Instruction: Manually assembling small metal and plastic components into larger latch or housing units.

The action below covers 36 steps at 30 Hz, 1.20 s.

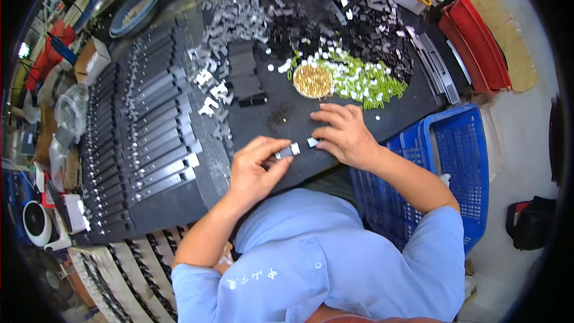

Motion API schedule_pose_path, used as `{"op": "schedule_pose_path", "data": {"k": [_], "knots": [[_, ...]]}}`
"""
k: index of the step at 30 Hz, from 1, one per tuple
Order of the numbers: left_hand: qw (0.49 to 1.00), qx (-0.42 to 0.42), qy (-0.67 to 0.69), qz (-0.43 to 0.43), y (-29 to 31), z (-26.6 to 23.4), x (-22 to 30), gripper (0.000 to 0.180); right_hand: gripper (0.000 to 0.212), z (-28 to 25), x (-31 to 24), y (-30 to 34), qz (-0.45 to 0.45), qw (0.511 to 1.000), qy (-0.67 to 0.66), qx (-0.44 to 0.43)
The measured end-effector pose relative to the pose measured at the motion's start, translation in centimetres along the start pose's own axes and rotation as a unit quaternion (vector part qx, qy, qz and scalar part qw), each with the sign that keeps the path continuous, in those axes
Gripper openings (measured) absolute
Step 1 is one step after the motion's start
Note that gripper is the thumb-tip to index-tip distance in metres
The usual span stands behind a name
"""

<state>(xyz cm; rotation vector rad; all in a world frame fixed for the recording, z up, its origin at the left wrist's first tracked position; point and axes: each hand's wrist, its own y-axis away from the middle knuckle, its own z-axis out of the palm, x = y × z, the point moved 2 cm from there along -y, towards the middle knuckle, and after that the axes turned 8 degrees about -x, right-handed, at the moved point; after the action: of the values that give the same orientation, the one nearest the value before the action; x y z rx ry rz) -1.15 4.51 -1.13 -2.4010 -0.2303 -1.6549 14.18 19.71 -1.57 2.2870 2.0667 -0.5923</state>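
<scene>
While the left hand, angled inward, pinches a grey block, the right hand faces it, pinching a pale piece.

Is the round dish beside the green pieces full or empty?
Looks full: golden pieces cover the dish to its rim; depth is hidden.

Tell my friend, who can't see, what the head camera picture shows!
A person's left hand holds a small grey and white block and the right hand a small pale piece, over a dark table. Beyond lie a round dish of golden pieces, green loops, and heaped black parts and grey parts; dark bars lie in rows at left.
</scene>
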Motion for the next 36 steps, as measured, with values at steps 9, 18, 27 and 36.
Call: {"op": "schedule_pose_path", "data": {"k": [9, 18, 27, 36], "knots": [[1.000, 0.013, -0.027, -0.007, -0.5, 0.6, 0.5, 0.023, 0.047, -1.5, -3.1, -0.8, -0.050, 0.998, -0.048, 0.012], [0.991, 0.003, -0.114, 0.069, -1.0, 0.8, 1.6, 0.018, 0.040, -1.8, -3.4, -0.6, -0.036, 0.995, -0.095, 0.002], [0.986, -0.004, -0.141, 0.091, -0.9, 1.0, 1.5, 0.018, 0.038, -1.7, -3.8, -0.1, -0.007, 0.993, -0.117, -0.015], [0.991, -0.031, -0.123, 0.037, -0.6, 0.9, 0.8, 0.024, 0.032, -3.1, -2.8, -0.2, 0.020, 0.986, -0.163, -0.038]]}}
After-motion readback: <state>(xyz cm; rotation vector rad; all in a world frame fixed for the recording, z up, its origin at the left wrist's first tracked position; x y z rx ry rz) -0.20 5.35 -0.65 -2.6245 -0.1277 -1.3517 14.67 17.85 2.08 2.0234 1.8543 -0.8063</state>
